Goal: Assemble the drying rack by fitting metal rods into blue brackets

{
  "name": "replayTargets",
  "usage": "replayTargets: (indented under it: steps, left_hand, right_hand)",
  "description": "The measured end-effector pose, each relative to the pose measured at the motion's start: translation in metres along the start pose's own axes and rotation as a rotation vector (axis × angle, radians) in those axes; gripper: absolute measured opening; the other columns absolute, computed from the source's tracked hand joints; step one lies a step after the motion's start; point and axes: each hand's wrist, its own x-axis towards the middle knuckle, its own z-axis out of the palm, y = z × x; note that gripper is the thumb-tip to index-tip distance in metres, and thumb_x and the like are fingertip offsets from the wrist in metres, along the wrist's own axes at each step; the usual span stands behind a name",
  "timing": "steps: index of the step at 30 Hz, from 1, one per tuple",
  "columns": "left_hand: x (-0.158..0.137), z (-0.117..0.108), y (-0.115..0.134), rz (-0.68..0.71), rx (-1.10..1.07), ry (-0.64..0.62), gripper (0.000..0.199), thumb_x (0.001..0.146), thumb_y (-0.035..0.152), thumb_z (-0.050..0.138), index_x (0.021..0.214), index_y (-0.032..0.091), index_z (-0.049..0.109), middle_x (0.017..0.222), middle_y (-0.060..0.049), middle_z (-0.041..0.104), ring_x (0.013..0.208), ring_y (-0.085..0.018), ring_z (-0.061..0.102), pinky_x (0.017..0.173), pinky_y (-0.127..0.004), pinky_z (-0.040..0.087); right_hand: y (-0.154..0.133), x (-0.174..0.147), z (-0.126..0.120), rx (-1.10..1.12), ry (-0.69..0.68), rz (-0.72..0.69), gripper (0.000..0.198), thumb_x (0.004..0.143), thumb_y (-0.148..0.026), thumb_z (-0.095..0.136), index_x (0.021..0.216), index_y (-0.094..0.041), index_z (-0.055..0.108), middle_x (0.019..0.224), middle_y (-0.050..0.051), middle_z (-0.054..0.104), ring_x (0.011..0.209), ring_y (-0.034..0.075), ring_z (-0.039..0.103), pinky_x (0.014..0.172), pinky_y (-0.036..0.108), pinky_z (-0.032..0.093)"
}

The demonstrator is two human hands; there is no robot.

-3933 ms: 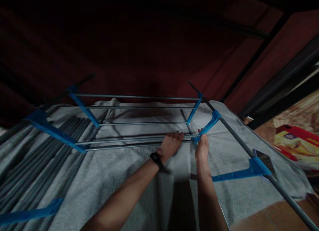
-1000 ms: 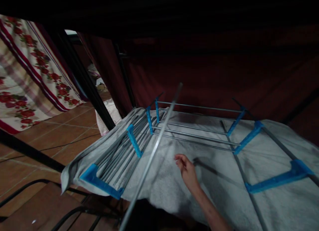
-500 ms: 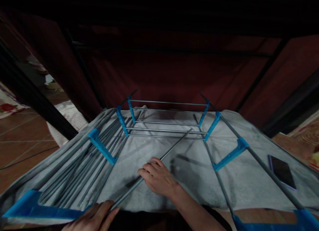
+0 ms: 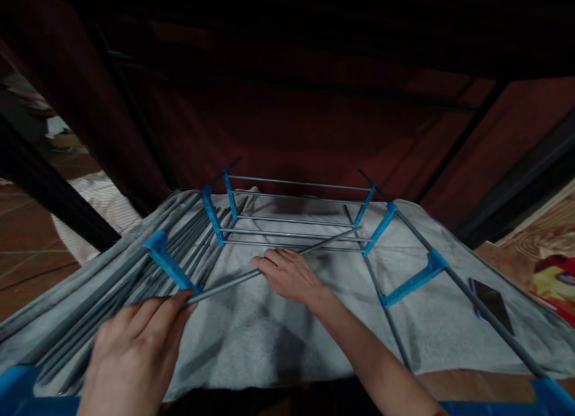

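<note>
A grey metal tube slants across the lower middle of the frame, its far tip over the crossbars at the back. My left hand is closed round its near end, close beside a blue plastic bracket. Farther along, my right hand grips the same tube from above, fingers curled over it. Beyond the hands stands a partly built rack, with thin crossbars between blue brackets on the left and right sides. Another blue bracket joins two long tubes on the right.
Several loose grey tubes lie along the left of the pale blanket. A phone rests on the right. Dark frame posts and dark red cloth surround the back. Blue parts sit at the near edge.
Both hands have moved away from me with the tube, the left one more. The tube now lies at a flatter slant, and its tip has shifted slightly right. The view has turned slightly.
</note>
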Motion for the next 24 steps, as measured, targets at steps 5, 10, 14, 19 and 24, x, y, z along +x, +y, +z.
replayTargets:
  steps: [5,10,14,19,24]
  left_hand:
    - [0.042,-0.004,0.029,-0.066,-0.01,0.073,0.031,0.094,0.039,0.057,0.12,0.024,0.066,0.116,-0.009,0.067,0.11,-0.03,0.06,0.097,-0.044,0.046]
    - [0.058,0.032,0.039,-0.451,-0.372,0.553,0.038,0.091,0.034,0.063,0.128,0.024,0.06,0.136,-0.009,0.056,0.129,-0.025,0.053,0.109,-0.041,0.044]
    - [0.066,0.101,0.016,-0.823,-0.797,0.576,0.022,0.085,0.027,0.062,0.106,0.02,0.066,0.111,-0.006,0.067,0.111,-0.022,0.062,0.109,-0.041,0.044]
    - [0.095,0.166,-0.033,-1.072,-1.015,0.574,0.035,0.076,0.015,0.062,0.111,0.018,0.063,0.123,-0.01,0.065,0.119,-0.023,0.06,0.113,-0.045,0.041]
    - [0.117,0.19,-0.065,-1.006,-1.227,0.565,0.044,0.077,0.017,0.063,0.121,0.019,0.061,0.135,-0.012,0.061,0.129,-0.025,0.057,0.118,-0.047,0.037]
  right_hand:
    - [0.009,0.014,0.001,0.041,-0.006,0.003,0.024,0.102,-0.024,0.05,0.123,-0.027,0.06,0.102,0.002,0.068,0.09,0.016,0.062,0.079,0.029,0.046]
    - [0.037,0.044,0.002,0.048,0.036,0.167,0.029,0.105,-0.034,0.044,0.127,-0.025,0.061,0.11,0.006,0.069,0.096,0.017,0.063,0.08,0.027,0.044]
    - [0.05,0.077,-0.001,-0.031,-0.037,0.177,0.042,0.107,-0.045,0.032,0.126,-0.023,0.062,0.109,0.007,0.069,0.099,0.017,0.063,0.076,0.027,0.04]
    - [0.058,0.111,0.003,-0.14,-0.19,0.21,0.046,0.108,-0.042,0.023,0.137,-0.026,0.055,0.112,0.009,0.068,0.096,0.019,0.066,0.069,0.028,0.039]
    - [0.076,0.123,0.006,-0.214,-0.262,0.208,0.049,0.107,-0.041,0.021,0.152,-0.033,0.038,0.122,0.009,0.068,0.094,0.02,0.069,0.069,0.028,0.043]
